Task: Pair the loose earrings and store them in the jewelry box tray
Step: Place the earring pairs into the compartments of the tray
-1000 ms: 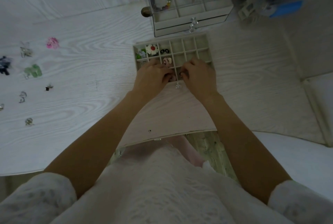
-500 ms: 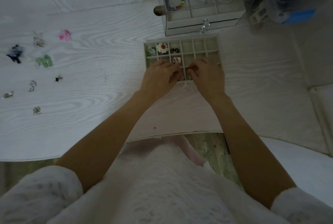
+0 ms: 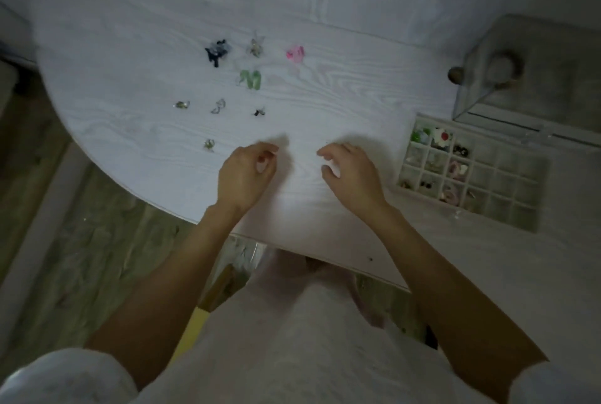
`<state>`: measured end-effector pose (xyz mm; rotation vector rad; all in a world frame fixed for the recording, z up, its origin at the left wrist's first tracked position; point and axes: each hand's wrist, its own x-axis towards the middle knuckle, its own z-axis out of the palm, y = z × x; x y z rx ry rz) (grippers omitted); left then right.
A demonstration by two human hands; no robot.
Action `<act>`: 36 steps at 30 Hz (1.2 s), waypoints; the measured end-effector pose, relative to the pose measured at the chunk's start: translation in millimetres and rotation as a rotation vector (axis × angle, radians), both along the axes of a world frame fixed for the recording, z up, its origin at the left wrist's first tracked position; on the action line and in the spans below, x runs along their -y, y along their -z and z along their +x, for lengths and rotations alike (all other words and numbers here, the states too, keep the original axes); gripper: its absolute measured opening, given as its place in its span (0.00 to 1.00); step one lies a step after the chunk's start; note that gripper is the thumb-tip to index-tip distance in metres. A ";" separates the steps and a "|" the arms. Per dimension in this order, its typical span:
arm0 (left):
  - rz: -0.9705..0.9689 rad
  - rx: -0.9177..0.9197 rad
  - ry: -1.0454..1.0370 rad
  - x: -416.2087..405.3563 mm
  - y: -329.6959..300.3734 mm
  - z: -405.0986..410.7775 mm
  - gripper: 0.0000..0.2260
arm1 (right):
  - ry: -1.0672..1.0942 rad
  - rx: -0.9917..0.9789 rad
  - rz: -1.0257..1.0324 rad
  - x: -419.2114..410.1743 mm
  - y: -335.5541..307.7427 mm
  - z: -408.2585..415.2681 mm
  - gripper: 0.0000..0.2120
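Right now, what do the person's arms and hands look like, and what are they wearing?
Both forearms are bare from the wrist to above the elbow. The left hand and right hand carry no gloves, and no rings, bracelets or watch can be seen in this dim picture. Short, pale, fuzzy-looking sleeves end near the elbows and belong to a light, textured garment.

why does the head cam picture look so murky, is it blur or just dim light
Head view: mostly dim, bluish light; motion blur smears the jewelry box and tray; both hands cast soft shadows on the table; wide-angle lens bends the table edge; earrings stay fairly readable.
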<state>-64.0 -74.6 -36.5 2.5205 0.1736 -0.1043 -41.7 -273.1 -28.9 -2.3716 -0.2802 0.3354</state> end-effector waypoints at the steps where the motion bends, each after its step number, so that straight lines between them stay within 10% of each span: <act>1: -0.023 -0.017 -0.061 -20.5 0.7 2.4 0.10 | -0.008 -0.051 0.045 -19.4 2.8 11.2 0.11; 13: 0.036 -0.123 0.086 -103.0 17.6 153.3 0.30 | -0.051 -0.092 -0.081 -158.3 20.0 153.7 0.27; 36: 0.179 0.088 0.398 -87.8 21.2 166.3 0.11 | -0.133 0.172 -0.398 -143.7 22.8 149.6 0.09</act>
